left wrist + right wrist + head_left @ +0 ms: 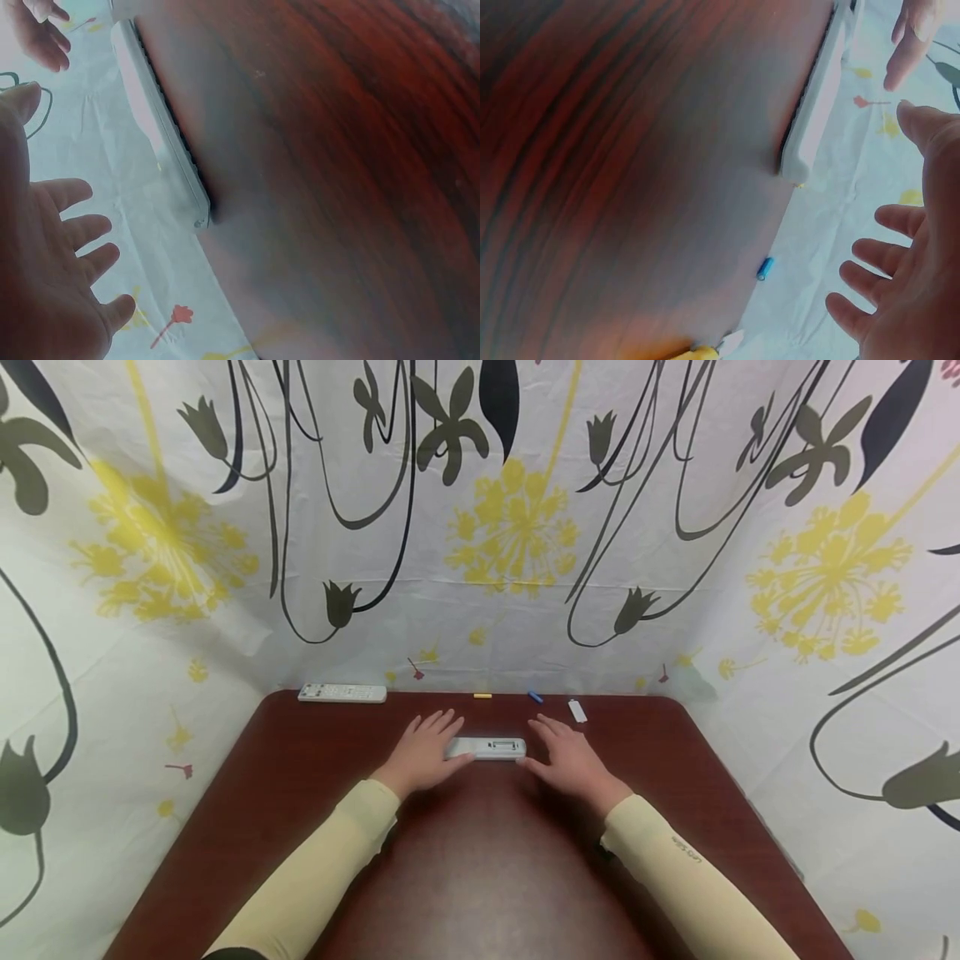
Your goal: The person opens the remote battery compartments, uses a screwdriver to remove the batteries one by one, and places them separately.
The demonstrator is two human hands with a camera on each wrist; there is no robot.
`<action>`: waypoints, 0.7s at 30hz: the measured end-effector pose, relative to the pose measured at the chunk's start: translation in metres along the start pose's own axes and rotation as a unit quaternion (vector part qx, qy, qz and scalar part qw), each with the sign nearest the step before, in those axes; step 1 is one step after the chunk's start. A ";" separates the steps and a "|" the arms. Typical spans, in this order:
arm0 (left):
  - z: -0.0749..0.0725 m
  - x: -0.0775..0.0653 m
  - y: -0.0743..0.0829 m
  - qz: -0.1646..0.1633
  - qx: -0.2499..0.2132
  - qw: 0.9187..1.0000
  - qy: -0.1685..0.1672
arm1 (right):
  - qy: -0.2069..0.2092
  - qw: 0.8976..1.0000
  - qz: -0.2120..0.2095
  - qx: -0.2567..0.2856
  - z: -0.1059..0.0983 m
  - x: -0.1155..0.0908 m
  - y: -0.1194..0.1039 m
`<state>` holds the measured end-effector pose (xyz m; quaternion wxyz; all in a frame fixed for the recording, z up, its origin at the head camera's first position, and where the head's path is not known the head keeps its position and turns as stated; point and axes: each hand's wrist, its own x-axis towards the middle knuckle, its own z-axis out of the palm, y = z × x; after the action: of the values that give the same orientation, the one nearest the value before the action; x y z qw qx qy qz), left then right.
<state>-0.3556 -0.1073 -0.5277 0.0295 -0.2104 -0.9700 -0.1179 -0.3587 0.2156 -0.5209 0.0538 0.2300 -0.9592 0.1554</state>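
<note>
A white remote control (480,748) lies face down mid-table, its battery compartment (504,745) uncovered and facing up. At its left end is my left hand (426,753), fingers spread and pointing away, thumb overlapping the remote's near edge in the head view. My right hand (572,762) is at the other end, thumb tip close by the corner and fingers extended. Both wrist views show the palms with straight fingers, holding nothing. The left wrist view has the remote (161,127) from the side, buttons down against the wood; the right wrist view shows its end (799,161).
Along the back edge of the dark red table (465,877) lie a second remote (342,693), face up, a small yellow battery (482,696), a blue battery (535,697) and a white battery cover (577,711). Flower-printed cloth (517,635) hangs around the back and sides.
</note>
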 end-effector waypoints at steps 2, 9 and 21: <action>-0.001 -0.001 0.001 -0.002 0.001 1.000 0.001 | -0.007 1.000 0.006 -0.003 0.001 0.001 -0.002; -0.002 -0.004 -0.001 -0.007 -0.005 1.000 0.010 | -0.019 1.000 0.002 -0.003 0.003 0.004 -0.009; -0.017 -0.008 -0.028 -0.015 -0.019 0.999 0.037 | -0.026 1.000 -0.006 0.003 0.006 0.006 -0.016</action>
<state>-0.3595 -0.1394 -0.5185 0.0598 -0.1920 -0.9689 -0.1442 -0.3566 0.1980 -0.5214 0.0287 0.2403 -0.9583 0.1519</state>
